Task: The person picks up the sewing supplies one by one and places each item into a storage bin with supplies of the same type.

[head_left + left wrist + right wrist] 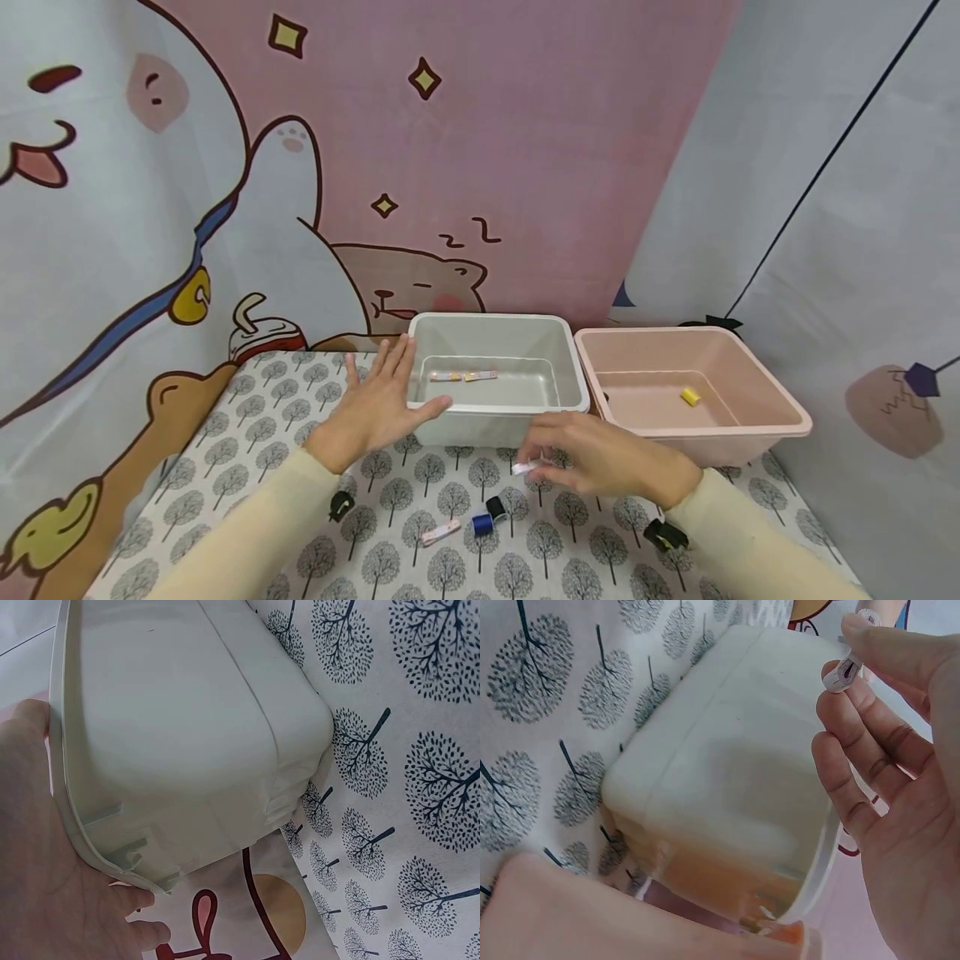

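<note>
My right hand (592,454) pinches a small folded white tape measure (847,664) between thumb and fingertips, in front of the grey bin (480,423). My left hand (378,408) is spread with straight fingers at the bin's left front corner; its thumb lies at the rim (66,772). Inside the grey bin are two similar folded tapes (480,376) with yellow parts. On the cloth below my hands lie another folded tape (441,532), a blue thread spool (482,524) and a black thread spool (496,507).
A pink bin (697,431) stands right beside the grey one, with a yellow thread spool (691,397) in it. The tree-print cloth (390,567) covers the table. A cartoon curtain (540,167) hangs behind the bins.
</note>
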{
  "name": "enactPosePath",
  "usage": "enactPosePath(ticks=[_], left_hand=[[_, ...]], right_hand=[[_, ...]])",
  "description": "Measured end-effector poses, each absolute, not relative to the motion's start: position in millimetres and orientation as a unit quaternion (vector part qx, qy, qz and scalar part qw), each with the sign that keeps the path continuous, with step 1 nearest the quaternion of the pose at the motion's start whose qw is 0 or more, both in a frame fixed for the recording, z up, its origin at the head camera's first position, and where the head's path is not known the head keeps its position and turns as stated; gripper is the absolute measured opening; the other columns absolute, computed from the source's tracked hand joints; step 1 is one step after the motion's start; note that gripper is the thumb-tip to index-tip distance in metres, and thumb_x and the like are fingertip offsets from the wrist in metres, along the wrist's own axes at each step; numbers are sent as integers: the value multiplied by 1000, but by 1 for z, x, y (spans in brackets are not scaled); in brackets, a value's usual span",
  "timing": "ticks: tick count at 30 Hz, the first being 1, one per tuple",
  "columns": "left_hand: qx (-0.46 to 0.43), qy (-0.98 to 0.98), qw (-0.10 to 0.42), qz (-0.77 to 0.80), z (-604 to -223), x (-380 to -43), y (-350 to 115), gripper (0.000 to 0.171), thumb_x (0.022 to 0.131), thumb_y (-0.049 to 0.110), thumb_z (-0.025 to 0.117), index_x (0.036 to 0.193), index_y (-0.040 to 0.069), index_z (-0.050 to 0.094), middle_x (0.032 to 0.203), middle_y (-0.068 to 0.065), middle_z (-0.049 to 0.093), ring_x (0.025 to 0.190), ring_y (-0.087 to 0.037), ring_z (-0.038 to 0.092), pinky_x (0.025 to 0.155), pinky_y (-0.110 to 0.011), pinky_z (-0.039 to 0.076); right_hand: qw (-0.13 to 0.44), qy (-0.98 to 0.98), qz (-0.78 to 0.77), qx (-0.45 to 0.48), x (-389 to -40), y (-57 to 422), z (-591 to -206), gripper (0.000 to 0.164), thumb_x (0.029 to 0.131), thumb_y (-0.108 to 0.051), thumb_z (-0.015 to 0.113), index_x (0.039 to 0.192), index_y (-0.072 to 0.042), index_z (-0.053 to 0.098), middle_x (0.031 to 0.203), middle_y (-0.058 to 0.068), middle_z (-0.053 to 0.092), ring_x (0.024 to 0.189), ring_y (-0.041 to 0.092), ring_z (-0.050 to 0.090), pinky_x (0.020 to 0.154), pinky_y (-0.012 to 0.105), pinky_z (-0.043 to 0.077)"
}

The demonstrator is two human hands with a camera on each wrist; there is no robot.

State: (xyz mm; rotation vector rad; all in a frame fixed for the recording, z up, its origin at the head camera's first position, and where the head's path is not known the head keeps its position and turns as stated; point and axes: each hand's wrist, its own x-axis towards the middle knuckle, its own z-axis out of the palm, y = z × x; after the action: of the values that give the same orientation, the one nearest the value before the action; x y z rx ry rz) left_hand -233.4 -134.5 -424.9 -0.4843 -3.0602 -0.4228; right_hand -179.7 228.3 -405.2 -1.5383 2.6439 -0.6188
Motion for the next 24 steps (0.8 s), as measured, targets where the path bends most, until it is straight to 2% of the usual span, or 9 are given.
enactPosePath(ticks=[6,10,13,19,24], left_hand=[[-152,-979,6,-137,-425,-233,-135,127,102,102,36,187,17,-5,197,-3,-8,185,-38,-4,138,-84,-16],[-150,-979,7,-140,-426,-233,-136,124,104,96,43,187,18,-5,198,-3,-8,185,-38,-5,138,-84,-17],[-151,-978,7,-142,-426,-233,-136,125,104,97,43,188,17,-4,198,-3,-8,185,-38,-4,138,-84,-17],[-152,-978,9,-142,-426,-232,-135,130,100,103,36,189,14,1,198,-3,-6,185,-38,-3,138,-85,-16],[-151,-978,7,-144,-426,-232,-134,129,100,103,36,188,17,-3,197,-2,-7,185,-37,-4,139,-83,-18]], right_hand=[[3,855,-190,-483,-186,229,-393,17,109,-29,85,126,-26,83,120,-13,82,107,-1,75,95,24,69],[-7,853,-190,-486,-192,230,-386,18,107,-26,87,125,-24,84,118,-11,81,103,-2,74,91,20,68],[-6,857,-191,-479,-194,231,-380,19,106,-23,87,124,-24,84,119,-10,81,102,-2,74,89,19,67],[4,868,-197,-455,-199,232,-365,17,109,-24,84,126,-27,84,120,-15,79,102,-1,73,89,23,68],[-39,844,-207,-492,-216,231,-361,16,106,-16,87,121,-20,84,114,-9,82,100,3,74,89,27,69]])
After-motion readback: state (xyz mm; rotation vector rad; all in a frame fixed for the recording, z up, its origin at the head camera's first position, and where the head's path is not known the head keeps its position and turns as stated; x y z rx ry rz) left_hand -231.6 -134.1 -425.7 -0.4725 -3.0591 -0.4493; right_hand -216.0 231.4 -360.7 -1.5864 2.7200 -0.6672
